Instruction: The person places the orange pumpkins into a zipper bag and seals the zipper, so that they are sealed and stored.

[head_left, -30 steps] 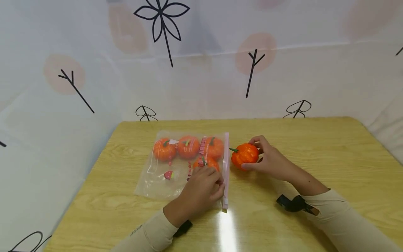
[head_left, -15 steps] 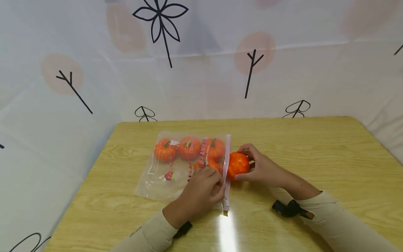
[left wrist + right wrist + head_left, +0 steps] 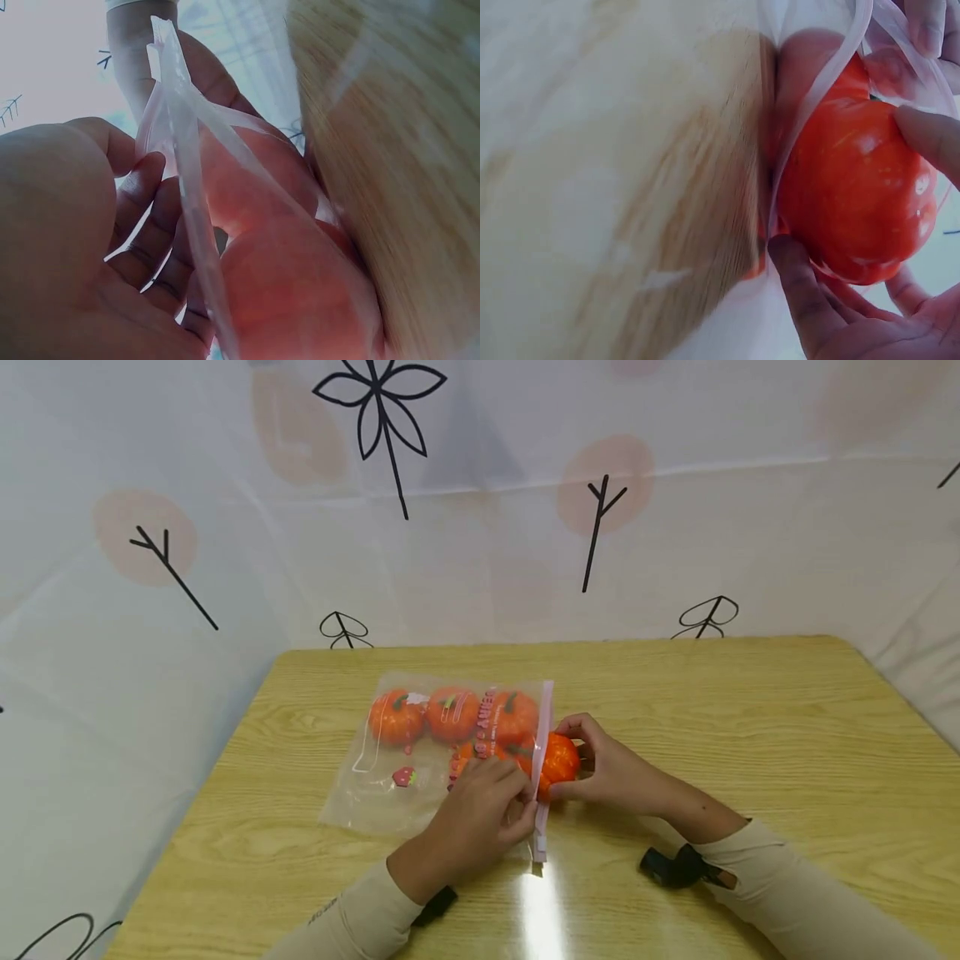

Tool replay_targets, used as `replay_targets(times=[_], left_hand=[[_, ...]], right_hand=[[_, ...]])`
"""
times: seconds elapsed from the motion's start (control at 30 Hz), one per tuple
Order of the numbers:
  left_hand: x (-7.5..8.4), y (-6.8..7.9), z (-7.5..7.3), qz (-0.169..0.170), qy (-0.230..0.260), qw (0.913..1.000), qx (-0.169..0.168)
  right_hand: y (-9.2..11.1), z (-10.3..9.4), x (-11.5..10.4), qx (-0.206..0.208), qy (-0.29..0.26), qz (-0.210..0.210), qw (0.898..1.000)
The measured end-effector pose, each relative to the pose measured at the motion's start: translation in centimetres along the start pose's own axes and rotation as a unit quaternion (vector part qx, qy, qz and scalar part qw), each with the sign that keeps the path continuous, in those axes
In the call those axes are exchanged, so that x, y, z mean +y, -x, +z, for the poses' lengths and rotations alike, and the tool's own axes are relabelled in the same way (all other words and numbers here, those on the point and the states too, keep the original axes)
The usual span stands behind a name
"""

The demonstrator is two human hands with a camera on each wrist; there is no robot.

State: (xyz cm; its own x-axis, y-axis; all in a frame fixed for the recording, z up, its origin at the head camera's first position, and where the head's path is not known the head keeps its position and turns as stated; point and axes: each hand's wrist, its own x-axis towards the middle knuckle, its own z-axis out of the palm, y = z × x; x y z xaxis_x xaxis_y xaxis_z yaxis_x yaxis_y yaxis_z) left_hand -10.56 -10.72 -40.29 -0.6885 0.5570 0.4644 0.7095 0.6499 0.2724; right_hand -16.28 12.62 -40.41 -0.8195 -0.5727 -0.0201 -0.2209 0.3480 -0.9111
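Note:
A clear zip bag (image 3: pixel 360 797) with pink print lies flat on the table, its pink-edged mouth to the right. Several small orange pumpkins (image 3: pixel 396 718) with green stems are inside it. At the mouth my left hand (image 3: pixel 476 814) pinches the upper layer of the bag between thumb and fingers, lifting it, as the left wrist view also shows. My right hand (image 3: pixel 618 772) grips another orange pumpkin (image 3: pixel 562 760), thumb and fingers around its sides. That pumpkin is partly within the mouth, with its stem end under the film. In the right wrist view its glossy ribbed side (image 3: pixel 855 187) is plain.
The wooden table (image 3: pixel 720 710) extends beyond the bag on both sides. A white patterned cloth (image 3: pixel 480 560) hangs behind it and along the left. Black straps (image 3: pixel 678 867) sit at the wrists below beige sleeves.
My right hand has moved left with the pumpkin, from just outside the bag to partway into its mouth. The left hand has kept its hold on the bag's edge.

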Motion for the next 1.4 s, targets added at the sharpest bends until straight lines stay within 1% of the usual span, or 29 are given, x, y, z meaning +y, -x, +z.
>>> replay_targets(times=[0.13,0.23,0.33,0.57,0.73,0.83,0.97,1.2,1.4], left_hand=[[0.0,0.0,0.0,0.003,0.003,1.0000,0.005],[-0.1,0.0,-0.1,0.000,0.007,1.0000,0.004],[-0.1,0.0,-0.1,-0.001,0.010,0.9999,0.002],[0.0,0.1,-0.3,-0.014,0.025,0.9995,-0.011],[0.0,0.0,-0.2,-0.008,0.027,0.9996,-0.010],[0.0,0.0,-0.2,-0.005,0.028,0.9995,-0.012],[0.0,0.0,-0.1,-0.004,0.028,0.9995,-0.016],[-0.1,-0.1,-0.1,0.006,0.025,0.9997,0.000],[0.0,0.0,0.0,0.004,0.022,0.9997,0.006]], right_hand=[[-0.1,0.2,0.0,0.000,-0.027,-0.008,1.000],[-0.1,0.3,0.0,0.000,-0.032,-0.012,0.999],[-0.1,0.3,-0.1,-0.006,-0.029,-0.015,0.999],[0.0,0.4,-0.1,-0.027,-0.015,-0.016,0.999],[0.0,0.5,0.3,-0.050,-0.064,-0.006,0.997],[0.0,0.6,0.4,-0.057,-0.078,0.005,0.995],[0.0,0.7,0.5,-0.060,-0.074,0.006,0.995],[-0.1,0.6,0.6,-0.065,-0.058,-0.013,0.996],[0.0,0.5,0.8,-0.073,-0.062,-0.017,0.995]])
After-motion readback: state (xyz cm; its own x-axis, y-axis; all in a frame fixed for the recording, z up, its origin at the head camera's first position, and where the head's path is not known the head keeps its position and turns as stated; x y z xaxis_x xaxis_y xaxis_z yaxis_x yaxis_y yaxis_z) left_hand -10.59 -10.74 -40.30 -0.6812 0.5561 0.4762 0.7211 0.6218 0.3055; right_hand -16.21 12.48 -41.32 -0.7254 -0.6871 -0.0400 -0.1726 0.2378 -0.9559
